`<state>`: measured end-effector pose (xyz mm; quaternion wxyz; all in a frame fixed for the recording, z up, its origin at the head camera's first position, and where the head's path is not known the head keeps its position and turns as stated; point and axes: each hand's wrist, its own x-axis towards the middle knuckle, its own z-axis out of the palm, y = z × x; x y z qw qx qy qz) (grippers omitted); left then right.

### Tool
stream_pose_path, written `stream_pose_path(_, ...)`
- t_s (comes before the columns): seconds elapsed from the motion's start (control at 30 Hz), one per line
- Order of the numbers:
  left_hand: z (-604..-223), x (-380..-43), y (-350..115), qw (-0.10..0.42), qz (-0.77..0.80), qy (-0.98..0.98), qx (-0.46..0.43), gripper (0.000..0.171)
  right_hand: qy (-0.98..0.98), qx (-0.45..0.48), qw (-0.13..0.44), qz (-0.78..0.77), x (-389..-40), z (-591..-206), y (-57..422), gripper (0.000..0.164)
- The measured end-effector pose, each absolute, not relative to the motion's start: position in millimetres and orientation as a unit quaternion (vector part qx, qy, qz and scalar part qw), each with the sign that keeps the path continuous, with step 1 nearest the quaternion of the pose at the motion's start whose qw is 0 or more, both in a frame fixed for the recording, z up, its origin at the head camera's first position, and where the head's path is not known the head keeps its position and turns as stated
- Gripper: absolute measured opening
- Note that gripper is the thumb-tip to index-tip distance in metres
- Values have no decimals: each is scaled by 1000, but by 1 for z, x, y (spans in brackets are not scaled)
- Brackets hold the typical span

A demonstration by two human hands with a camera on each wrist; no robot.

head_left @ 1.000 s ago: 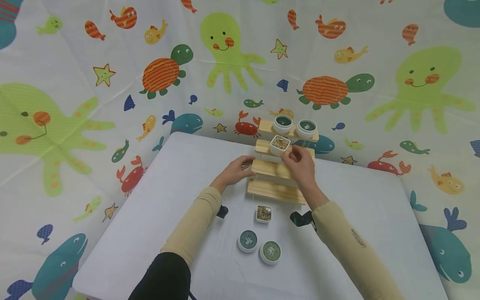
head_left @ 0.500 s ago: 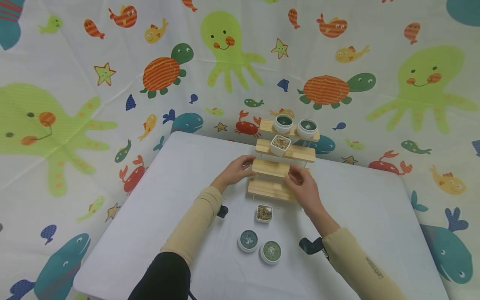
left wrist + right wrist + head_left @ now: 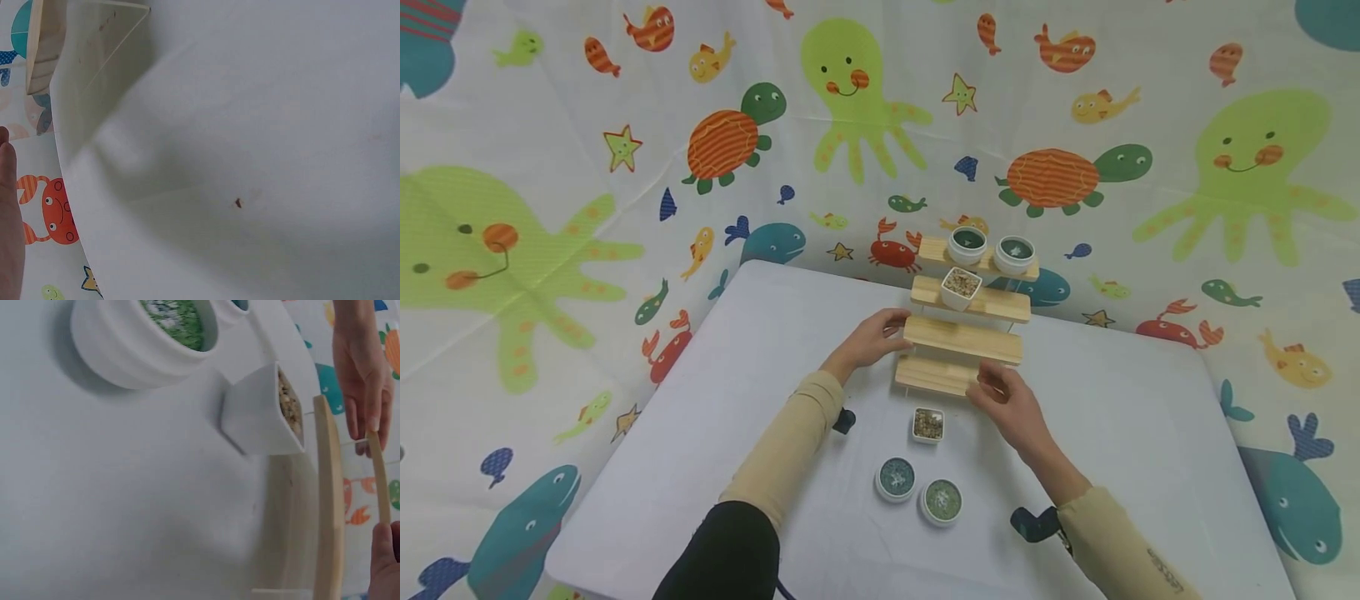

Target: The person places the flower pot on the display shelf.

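Observation:
A four-tier wooden display stand (image 3: 964, 337) with clear supports stands at the back of the table. My left hand (image 3: 872, 337) holds the left end of its second shelf from the bottom; the right wrist view shows the thumb above the board and fingers below. My right hand (image 3: 1011, 404), fingers loosely curled and holding nothing, hovers by the right part of the lowest shelf. Two round white pots (image 3: 967, 246) with dark green contents sit on the top shelf. A square white pot (image 3: 961, 288) of pebbly filling sits on the shelf below them.
In front of the stand, a second square pebbly pot (image 3: 262, 412) and two round pots (image 3: 942, 502) with green contents stand on the white table (image 3: 715, 400). Behind the table hangs a sea-animal printed cloth (image 3: 880, 125). Black wrist-camera parts (image 3: 1035, 525) protrude near my sleeves.
My right hand has let go of the square pot on the second-highest shelf and drawn back down toward the lowest shelf. The left hand stays at the stand's left side.

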<state>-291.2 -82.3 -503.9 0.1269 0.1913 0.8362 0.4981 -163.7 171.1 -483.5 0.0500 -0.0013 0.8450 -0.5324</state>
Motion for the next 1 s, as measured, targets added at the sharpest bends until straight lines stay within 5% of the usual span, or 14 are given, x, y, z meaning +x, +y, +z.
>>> stream_pose_path(0.53,-501,-290,-82,132,506,832,187,64,839,-31,77,-537,-142,-477,162,59)
stream_pose_path(1.0,-501,-289,-83,130,524,819,194,64,851,-35,89,-516,-143,-518,165,66)
